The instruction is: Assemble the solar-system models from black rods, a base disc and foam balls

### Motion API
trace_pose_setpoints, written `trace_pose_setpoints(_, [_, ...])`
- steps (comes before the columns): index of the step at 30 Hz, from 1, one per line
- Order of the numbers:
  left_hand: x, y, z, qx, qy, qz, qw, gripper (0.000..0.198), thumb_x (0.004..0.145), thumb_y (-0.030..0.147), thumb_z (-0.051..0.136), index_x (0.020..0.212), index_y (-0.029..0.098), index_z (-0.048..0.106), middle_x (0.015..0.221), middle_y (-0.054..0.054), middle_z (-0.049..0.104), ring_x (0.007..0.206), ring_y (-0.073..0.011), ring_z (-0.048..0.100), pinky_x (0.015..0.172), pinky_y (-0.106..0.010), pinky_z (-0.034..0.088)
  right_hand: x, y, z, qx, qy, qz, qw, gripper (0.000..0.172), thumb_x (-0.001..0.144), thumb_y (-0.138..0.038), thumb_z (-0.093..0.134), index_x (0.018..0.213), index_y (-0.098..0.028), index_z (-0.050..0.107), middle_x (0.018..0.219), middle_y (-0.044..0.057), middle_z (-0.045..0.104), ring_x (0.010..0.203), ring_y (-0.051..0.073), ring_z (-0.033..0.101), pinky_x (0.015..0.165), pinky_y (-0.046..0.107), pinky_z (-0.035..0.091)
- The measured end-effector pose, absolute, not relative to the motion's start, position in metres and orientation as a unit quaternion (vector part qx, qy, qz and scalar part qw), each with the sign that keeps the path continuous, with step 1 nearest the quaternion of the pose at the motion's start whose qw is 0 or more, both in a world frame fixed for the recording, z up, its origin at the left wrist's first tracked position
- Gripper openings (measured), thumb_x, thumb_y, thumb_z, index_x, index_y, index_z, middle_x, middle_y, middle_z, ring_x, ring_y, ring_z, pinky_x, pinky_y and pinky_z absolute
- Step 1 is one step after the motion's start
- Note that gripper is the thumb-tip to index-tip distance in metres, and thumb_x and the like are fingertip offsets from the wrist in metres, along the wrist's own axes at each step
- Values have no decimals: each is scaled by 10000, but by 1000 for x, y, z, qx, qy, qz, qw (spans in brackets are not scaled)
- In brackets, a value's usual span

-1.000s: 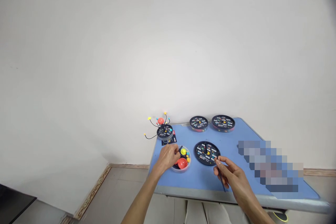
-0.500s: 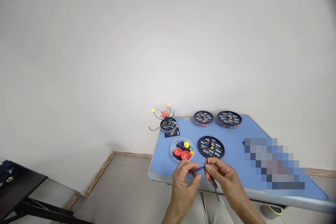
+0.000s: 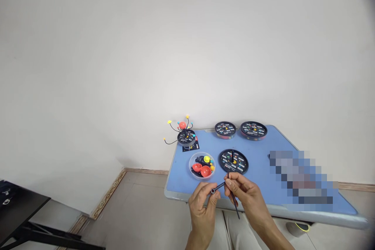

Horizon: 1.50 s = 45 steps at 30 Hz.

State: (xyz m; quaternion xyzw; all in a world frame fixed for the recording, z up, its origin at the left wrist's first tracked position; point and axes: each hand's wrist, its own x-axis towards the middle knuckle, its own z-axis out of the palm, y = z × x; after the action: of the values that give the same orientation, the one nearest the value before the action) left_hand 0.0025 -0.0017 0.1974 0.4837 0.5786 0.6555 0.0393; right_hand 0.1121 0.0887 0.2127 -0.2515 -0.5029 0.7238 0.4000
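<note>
From the head camera, the person's two bare hands are held together just above the near edge of the blue counter (image 3: 181,179). The left hand (image 3: 202,207) and the right hand (image 3: 244,193) both work on a thin black rod (image 3: 219,186), which has a small ring at its left end. The left fingers (image 3: 206,192) are pinched around the rod close to the ring. The right fingers (image 3: 231,179) are curled in and pinch the rod's other end. A second thin black rod (image 3: 236,206) slants down out of the right hand, past the counter's edge. Whether the two rods join inside the grip is hidden.

Just beyond the hands, a clear round tray (image 3: 202,165) holds two red half-spheres, a yellow ball and a tangle of black pieces. To its right lies a black printed disc (image 3: 233,161) with a short post standing at its centre. Farther back, a finished planet model (image 3: 186,137) sits near the counter's corner, with wire arms carrying coloured balls, beside a dark card (image 3: 191,147). Two round black-lidded containers (image 3: 225,129) (image 3: 253,129) stand along the far edge. A pixelated patch (image 3: 301,177) hides part of the counter's right side.
</note>
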Motion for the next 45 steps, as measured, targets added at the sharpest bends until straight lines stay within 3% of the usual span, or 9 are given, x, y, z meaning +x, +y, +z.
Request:
trace_pose_setpoints(5, [-4,-18,203,392,595,698,73,213,909,371,613,917,187,719,663,-1,648,592,-158,664,599,-259,565,119,95,221,-302,-478,682,463,372,712,-558,757,773,-203,664,585,4,633,468,125,466,401,246,384])
trace_pose_setpoints(10, [4,-28,194,532,602,570,171,194,903,304,604,803,193,728,647,0,599,501,-107,554,515,-211,457,121,98,223,-301,-479,661,493,325,759,-509,739,709,-206,635,608,8,645,470,122,492,430,255,423])
trace_pose_setpoints(16, [28,-16,184,568,616,539,90,145,917,225,557,882,207,696,749,-38,658,627,-140,605,586,-212,480,115,91,216,-286,-489,669,482,288,810,-485,705,756,-214,626,643,-5,652,491,120,515,480,256,450])
trace_pose_setpoints(25, [22,-7,180,509,634,580,48,222,929,286,531,765,208,658,613,13,556,487,-110,495,482,-200,426,118,92,214,-253,-486,706,449,340,773,-531,725,791,-200,651,652,21,675,522,145,556,483,262,443])
trace_pose_setpoints(31, [16,-9,178,427,623,629,185,407,882,519,578,658,181,610,465,75,398,347,-54,339,368,-165,308,125,97,212,-186,-553,739,337,349,698,-494,795,691,-164,684,587,-17,570,566,125,486,558,259,403])
trace_pose_setpoints(36, [11,-11,176,397,603,633,278,490,818,626,611,659,162,599,407,88,372,303,-46,329,353,-162,278,130,96,212,-150,-562,769,266,342,684,-475,809,692,-157,684,578,-37,514,589,116,420,586,266,353])
trace_pose_setpoints(42, [13,-11,181,385,579,648,309,449,816,572,655,682,143,647,441,60,458,341,-65,434,399,-177,350,130,91,212,-172,-560,760,280,348,705,-486,794,667,-153,696,541,-25,545,550,113,432,558,264,349])
trace_pose_setpoints(45, [16,-13,191,337,557,688,321,426,786,560,700,740,137,690,446,57,468,367,-79,458,411,-191,404,133,95,214,-214,-504,765,340,339,678,-483,817,656,-162,711,561,4,616,548,129,494,559,272,390])
